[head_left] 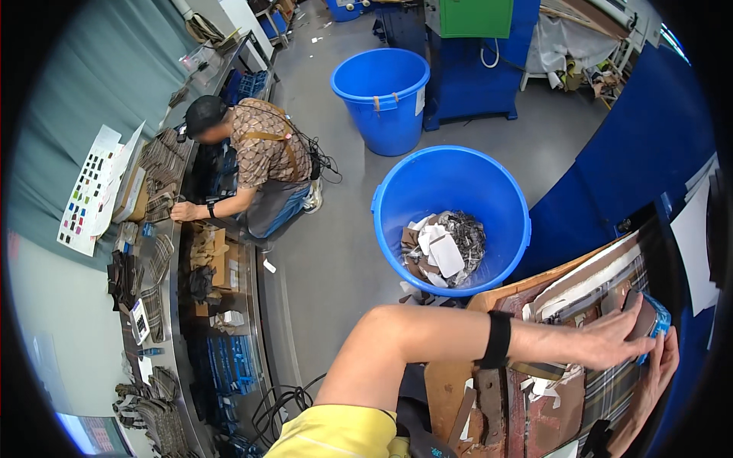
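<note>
Over the right end of the work surface, my left hand reaches across from the left, its fingers closed round a rounded brown piece with a bright blue edge. I cannot make out exactly what kind of thing it is. From below, my right hand grips the lower side of the same piece. Both wrists wear black bands. Beneath my hands lies plaid fabric in dark stripes. Reddish-brown board and torn white scraps are beside it.
A blue bin with white, brown and dark scraps stands left of the work surface; another blue bin is behind it. At the left, a person bends over a long bench with fabric pieces. Black cables lie on the floor.
</note>
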{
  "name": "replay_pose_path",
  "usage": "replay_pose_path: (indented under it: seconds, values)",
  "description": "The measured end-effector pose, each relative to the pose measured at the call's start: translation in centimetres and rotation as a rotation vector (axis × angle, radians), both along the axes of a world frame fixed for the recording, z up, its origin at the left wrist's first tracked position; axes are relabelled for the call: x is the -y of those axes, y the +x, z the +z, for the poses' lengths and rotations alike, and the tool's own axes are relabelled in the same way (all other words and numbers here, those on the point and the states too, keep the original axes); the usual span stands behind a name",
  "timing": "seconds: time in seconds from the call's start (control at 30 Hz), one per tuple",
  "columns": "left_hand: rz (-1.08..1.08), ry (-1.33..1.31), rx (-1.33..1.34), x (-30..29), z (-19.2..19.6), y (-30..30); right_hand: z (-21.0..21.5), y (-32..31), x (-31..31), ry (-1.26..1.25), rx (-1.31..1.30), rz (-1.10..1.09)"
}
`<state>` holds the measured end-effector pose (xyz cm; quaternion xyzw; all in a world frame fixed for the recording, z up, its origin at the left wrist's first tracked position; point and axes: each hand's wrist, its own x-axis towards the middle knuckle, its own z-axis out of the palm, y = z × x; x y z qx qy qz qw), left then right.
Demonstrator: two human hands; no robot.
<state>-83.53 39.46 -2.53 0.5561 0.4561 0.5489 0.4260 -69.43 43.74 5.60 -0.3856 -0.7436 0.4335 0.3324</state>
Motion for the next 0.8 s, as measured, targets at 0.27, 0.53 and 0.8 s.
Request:
replay_pose_path:
  seconds: [0.27, 0.53, 0.8]
  values:
    - [-0.121, 0.154, 0.156, 6.1, 2.7, -2.1, 1.9, -1.0, 5.2, -0.14, -0.18, 0.066]
    - [-0.168, -0.231, 0.462, 9.7, 3.2, -6.4, 10.0, 5.2, 4.0, -0.021, -0.222, -0.134]
    - [0.286, -0.34, 0.64, 14.0, 3.3, -7.6, 19.8, 11.8, -6.8, 1.265, 0.625, -0.373]
